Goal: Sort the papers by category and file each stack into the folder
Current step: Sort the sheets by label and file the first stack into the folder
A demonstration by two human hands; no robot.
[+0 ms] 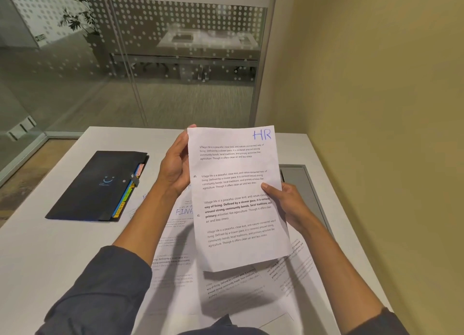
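hr sheet (pixel 238 199): raised off table (pixel 62 247) — my left hand (pixel 175 169) grips its left edge, my right hand (pixel 286 201) pinches its right edge
folder (pixel 98 186): closed, left of loose papers (pixel 241 292)

One sheet marked HR (pixel 238 196) is at frame centre, several overlapping printed sheets (pixel 226 292) lie below it, uncountable, and one black tabbed expanding folder (pixel 98 186) lies at left, all on one white table (pixel 50 247).

We cannot see the left hand's (pixel 175 162) fingers behind the HR sheet (pixel 238 196). That sheet covers much of the papers (pixel 175 254) on the bench (pixel 50 247); one heading reads only "FINA". Folder (pixel 100 184) tab labels are mostly too small to read.
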